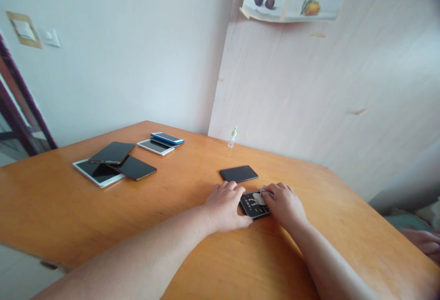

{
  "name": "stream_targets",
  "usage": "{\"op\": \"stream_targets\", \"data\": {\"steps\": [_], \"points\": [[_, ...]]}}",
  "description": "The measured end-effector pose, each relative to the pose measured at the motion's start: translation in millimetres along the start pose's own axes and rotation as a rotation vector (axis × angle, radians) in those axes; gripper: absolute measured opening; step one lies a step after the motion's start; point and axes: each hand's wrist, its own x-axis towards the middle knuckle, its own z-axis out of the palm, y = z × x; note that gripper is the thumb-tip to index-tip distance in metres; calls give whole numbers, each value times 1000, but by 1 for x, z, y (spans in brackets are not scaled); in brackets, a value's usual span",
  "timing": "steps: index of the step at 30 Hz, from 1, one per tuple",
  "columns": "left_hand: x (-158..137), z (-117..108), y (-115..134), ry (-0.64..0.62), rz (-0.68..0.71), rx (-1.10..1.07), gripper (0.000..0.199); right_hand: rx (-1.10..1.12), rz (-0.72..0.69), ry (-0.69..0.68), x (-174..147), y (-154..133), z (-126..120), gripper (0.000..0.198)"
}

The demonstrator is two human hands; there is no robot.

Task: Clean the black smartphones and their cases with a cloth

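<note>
— Where the two forearms come in from the bottom edge, what is being handled?

— A phone (255, 210), right of centre in the lower half of the frame, is kept flat on the table (192, 176). Its left end is clasped by the left hand (226, 206), with fingers set at the upper corner and the thumb at the lower one.

— And how is the right hand (283, 203) closed?

— A white wipe (267, 192) is pinched under its fingertips and pressed to the right part of the screen; whether it is made of cloth or paper cannot be told.

— What is found beyond the hands?

— Just above them, a dark phone (238, 174) is laid apart. At the left of the frame, a white tablet (99, 171) is partly covered by two dark tablets (113, 152), one overlapped by the other. Past these, a blue phone (167, 138) is propped on a white phone (154, 146).

— And farthest off?

— Near the middle of the frame, a small bottle (231, 140) is stood by the table's far edge. Behind it, a pale board (292, 89) is seen, by which a fruit poster (311, 9) is borne at the top edge.
</note>
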Motion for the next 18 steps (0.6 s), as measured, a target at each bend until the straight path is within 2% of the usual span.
{"op": "stream_targets", "data": {"steps": [4, 6, 8, 11, 13, 15, 18], "points": [[1, 6, -2, 46, -7, 2, 67, 110, -261, -62, -13, -34, 1, 22], [1, 8, -2, 52, -12, -10, 72, 119, -323, -89, -14, -42, 1, 23], [1, 8, -2, 51, -17, -24, 80, 80, -271, -88, -11, -35, -1, 24], [1, 7, -2, 33, -27, -40, 91, -17, -84, -52, -4, -12, -3, 25], [1, 6, -2, 17, -34, -48, 93, -37, -27, -39, -3, -6, -4, 26], [1, 7, -2, 18, -34, -55, 92, 11, -102, -60, -6, -12, -4, 27], [1, 8, -2, 38, -31, -62, 91, 108, -308, -119, -14, -31, -3, 32]]}}
